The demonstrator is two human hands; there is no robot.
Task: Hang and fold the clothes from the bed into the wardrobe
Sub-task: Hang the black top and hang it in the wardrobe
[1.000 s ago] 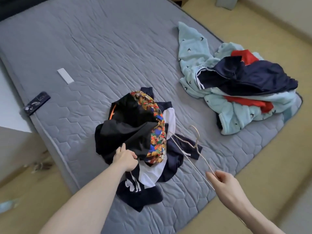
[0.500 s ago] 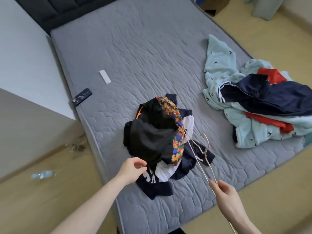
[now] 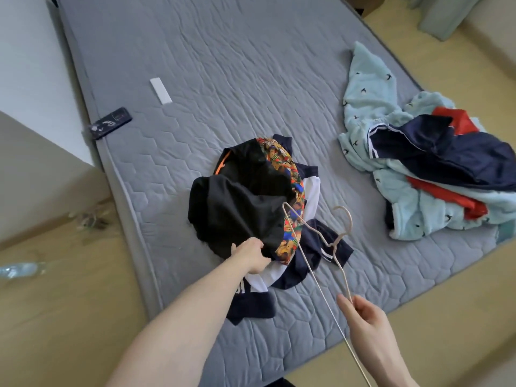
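A small heap of clothes lies near the front of the grey mattress (image 3: 223, 79): a black garment (image 3: 240, 208) on top, a bright patterned one (image 3: 290, 191), white and navy pieces beneath. My left hand (image 3: 251, 258) grips the black garment's near edge. My right hand (image 3: 363, 317) holds a thin beige wire hanger (image 3: 329, 247), which reaches over the heap with its hook pointing away. A second heap sits at the right edge: a light blue fleece (image 3: 371, 107), a navy garment (image 3: 446, 152) and red pieces (image 3: 452, 196).
A dark phone (image 3: 110, 123) lies at the mattress's left edge and a white strip (image 3: 161, 90) a little further in. Wood floor surrounds the bed, with a plastic bottle (image 3: 19, 268) at the left. A white wall stands left.
My left hand let go of the black garment, opened briefly, and now grips its edge again. The hanger in my right hand moved over the heap. The view shifted left.
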